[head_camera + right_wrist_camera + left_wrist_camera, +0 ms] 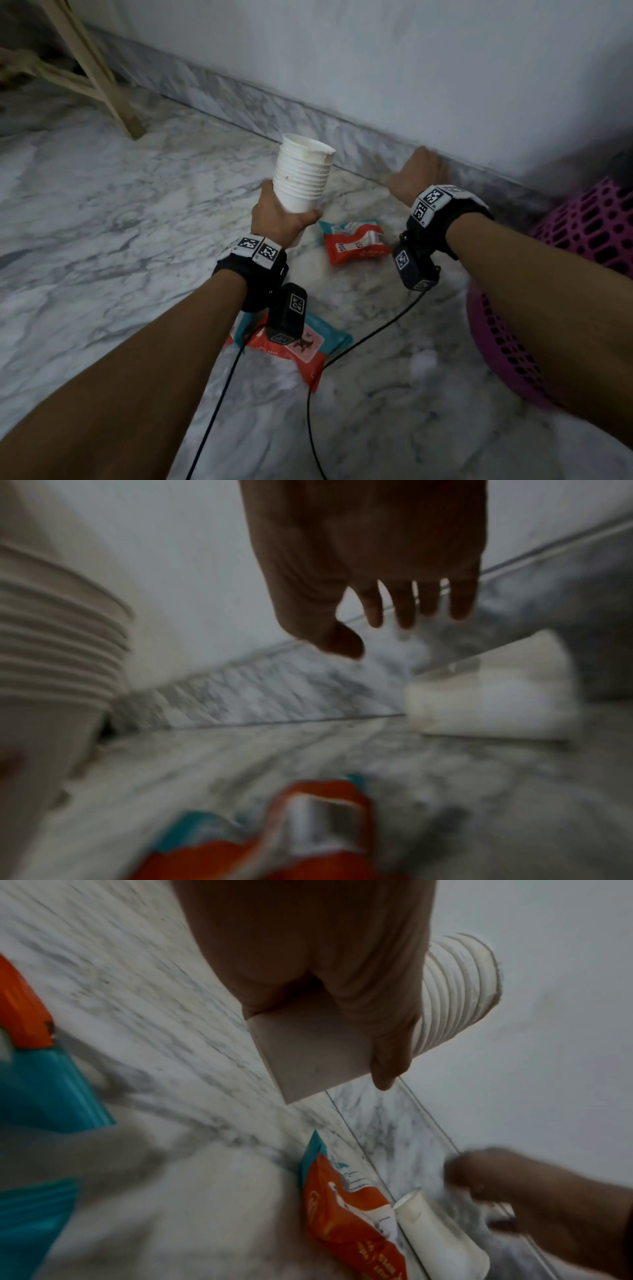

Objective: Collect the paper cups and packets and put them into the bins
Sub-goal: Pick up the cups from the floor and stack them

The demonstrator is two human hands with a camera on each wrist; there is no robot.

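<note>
My left hand [279,219] grips a tall stack of white paper cups [303,174] around its bottom, held above the marble floor; the same stack of cups [455,988] shows past the palm in the left wrist view. My right hand [416,174] hangs near the skirting with straight, spread fingers [404,607] and holds nothing. A single white paper cup [496,691] lies on its side on the floor below it, also seen as a lying cup [441,1237] in the left wrist view. A red and teal packet [354,241] lies between my hands. A second packet [301,346] lies under my left wrist.
A pink perforated bin [582,274] stands at the right, partly behind my right forearm. The white wall and marble skirting [239,99] run along the far side. Wooden furniture legs [96,75] stand at the far left. Black cables [342,356] trail over the floor.
</note>
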